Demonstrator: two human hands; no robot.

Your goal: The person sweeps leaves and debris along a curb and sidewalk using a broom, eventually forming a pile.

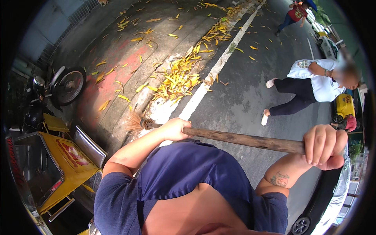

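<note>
A stick broom with a wooden handle [246,140] slants across in front of my body. My right hand [324,147] is wrapped around the upper end of the handle, at the right. Lower down, near the bristles, my left hand [175,129] grips the same handle. The broom's brown bristles [133,123] are by the curb at the left, partly behind my left forearm; whether they touch the ground I cannot tell. Just beyond them lies a pile of yellow fallen leaves [177,77], along the curb and gutter.
On the left stand a motorcycle with its black wheel [69,86] and a yellow sidecar [66,152]. More leaves lie on the sidewalk [120,61]. A person in a white shirt [318,77] walks on the road; another in red [296,13] is farther off. A black car [317,202] is at lower right.
</note>
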